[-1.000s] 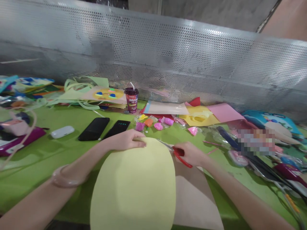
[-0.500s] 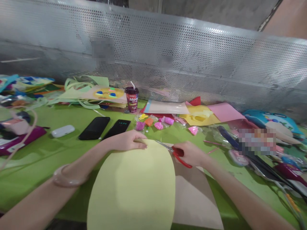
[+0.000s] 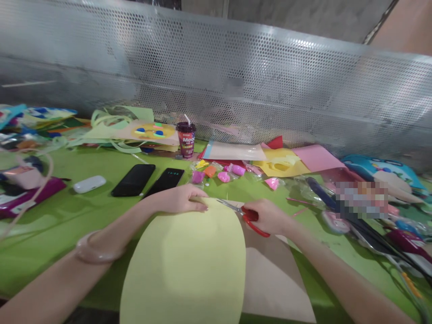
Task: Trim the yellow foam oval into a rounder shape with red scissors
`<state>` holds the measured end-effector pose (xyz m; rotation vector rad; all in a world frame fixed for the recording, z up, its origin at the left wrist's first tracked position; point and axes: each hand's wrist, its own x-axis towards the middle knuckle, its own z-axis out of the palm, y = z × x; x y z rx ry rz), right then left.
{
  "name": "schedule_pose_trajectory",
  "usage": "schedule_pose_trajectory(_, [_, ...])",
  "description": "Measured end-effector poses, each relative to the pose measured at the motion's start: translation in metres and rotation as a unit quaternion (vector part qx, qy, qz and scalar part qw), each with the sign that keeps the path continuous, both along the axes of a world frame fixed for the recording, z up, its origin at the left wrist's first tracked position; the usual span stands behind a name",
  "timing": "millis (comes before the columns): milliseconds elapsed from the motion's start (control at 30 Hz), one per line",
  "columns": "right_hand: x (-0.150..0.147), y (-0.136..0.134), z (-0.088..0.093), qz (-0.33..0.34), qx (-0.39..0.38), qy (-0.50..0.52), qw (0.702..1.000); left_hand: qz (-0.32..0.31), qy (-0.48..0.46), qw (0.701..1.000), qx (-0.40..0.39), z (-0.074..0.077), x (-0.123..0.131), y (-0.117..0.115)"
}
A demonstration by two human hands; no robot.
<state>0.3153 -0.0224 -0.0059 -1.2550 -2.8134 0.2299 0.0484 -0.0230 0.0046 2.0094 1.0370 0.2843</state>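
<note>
A large pale yellow sheet of paper (image 3: 189, 265) with a rounded outline lies in front of me. My left hand (image 3: 184, 198) pinches its far edge between thumb and fingers. Scissors (image 3: 251, 222) with red handles are gripped in my right hand (image 3: 270, 216), their blades pointing left at the sheet's upper right edge. Under the yellow paper, to the right, shows a beige sheet (image 3: 273, 274) with a curved side. The fingers of my right hand partly cover the scissor handles.
Two black phones (image 3: 134, 180) and a white case (image 3: 89, 184) lie on the green table (image 3: 84, 157) at left. Beyond my hands are a purple cup (image 3: 186, 140) with a straw, small wrapped colourful packets (image 3: 223, 176) and coloured papers (image 3: 319, 157). Cables and bags crowd the right.
The scissor blades have shifted slightly left along the paper's edge. The yellow sheet has turned a little, its near part moving left. Both hands keep their grip.
</note>
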Motion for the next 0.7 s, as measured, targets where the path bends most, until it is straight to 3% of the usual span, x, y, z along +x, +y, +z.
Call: schedule_pose_trajectory(700, [0.0054, 0.0035, -0.0039, -0.024, -0.018, 0.027, 0.999, 0.001, 0.006, 1.000, -0.004, 0.0000, 0.0006, -0.0009])
